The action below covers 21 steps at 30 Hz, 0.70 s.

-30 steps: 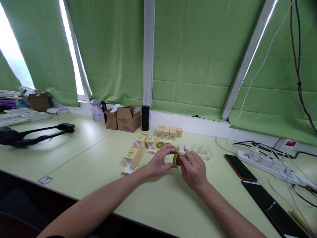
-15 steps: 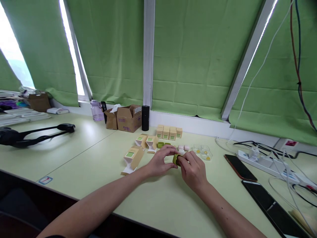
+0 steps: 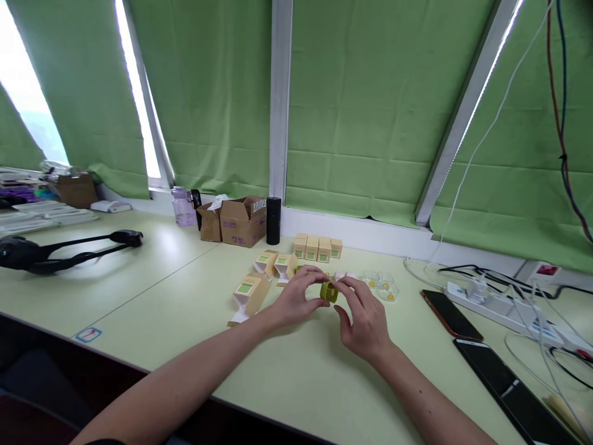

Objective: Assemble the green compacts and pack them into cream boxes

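Note:
A small olive-green round cup point(image 3: 329, 292) is pinched between the thumb and fingers of my left hand point(image 3: 299, 298), its hollow side turned towards me and to the right. My right hand point(image 3: 367, 318) is beside it, thumb and index finger spread apart. Its index fingertip is at the cup's upper rim; whether it touches I cannot tell. Behind my hands lie pale pink pieces point(image 3: 340, 275), partly hidden, and a clear plastic tray point(image 3: 388, 290) with yellow spots. To the left, an opened small carton point(image 3: 251, 294) lies on its side.
More opened cartons point(image 3: 283, 266) and a row of small cartons point(image 3: 312, 248) stand behind. A cardboard box point(image 3: 241, 224), a black cylinder point(image 3: 273, 221) and a purple bottle point(image 3: 184, 207) line the back. Phones point(image 3: 451, 314) and a power strip point(image 3: 503, 309) with cables occupy the right.
My right thumb has come away from the cup and its fingers have spread. The cup has turned so that its hollow inside shows. My left hand keeps its grip.

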Motion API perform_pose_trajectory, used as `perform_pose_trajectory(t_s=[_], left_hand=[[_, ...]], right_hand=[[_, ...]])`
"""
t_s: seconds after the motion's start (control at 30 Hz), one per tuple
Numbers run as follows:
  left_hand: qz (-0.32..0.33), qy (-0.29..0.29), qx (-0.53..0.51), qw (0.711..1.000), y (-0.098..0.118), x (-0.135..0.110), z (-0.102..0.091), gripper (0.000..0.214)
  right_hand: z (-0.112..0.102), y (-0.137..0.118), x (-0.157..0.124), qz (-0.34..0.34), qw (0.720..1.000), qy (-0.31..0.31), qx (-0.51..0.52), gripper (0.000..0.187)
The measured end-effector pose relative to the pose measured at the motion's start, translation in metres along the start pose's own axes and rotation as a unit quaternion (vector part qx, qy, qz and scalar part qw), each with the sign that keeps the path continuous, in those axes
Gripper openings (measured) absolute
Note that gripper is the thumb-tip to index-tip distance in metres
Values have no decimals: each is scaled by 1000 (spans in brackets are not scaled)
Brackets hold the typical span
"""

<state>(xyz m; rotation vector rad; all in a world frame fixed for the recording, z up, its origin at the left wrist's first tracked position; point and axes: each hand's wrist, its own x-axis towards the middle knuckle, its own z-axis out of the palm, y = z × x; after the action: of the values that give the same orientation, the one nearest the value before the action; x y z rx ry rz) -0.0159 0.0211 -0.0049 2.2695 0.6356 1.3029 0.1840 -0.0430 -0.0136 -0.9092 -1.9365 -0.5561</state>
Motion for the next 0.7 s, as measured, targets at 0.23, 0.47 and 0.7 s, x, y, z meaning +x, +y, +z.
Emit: perform_pose_trajectory(t_s=[0.23, 0.47, 0.7], left_hand=[[16, -12, 40, 999, -2, -2, 2, 53], [-6, 1, 10, 1000, 7, 0, -1, 33], [-75, 7, 15, 997, 10, 3, 1, 12]], right_hand=[[9, 3, -5, 7, 1000, -26, 11, 62], [9, 5, -6, 27, 999, 0, 25, 60], [8, 5, -7, 48, 997, 4, 55, 59]])
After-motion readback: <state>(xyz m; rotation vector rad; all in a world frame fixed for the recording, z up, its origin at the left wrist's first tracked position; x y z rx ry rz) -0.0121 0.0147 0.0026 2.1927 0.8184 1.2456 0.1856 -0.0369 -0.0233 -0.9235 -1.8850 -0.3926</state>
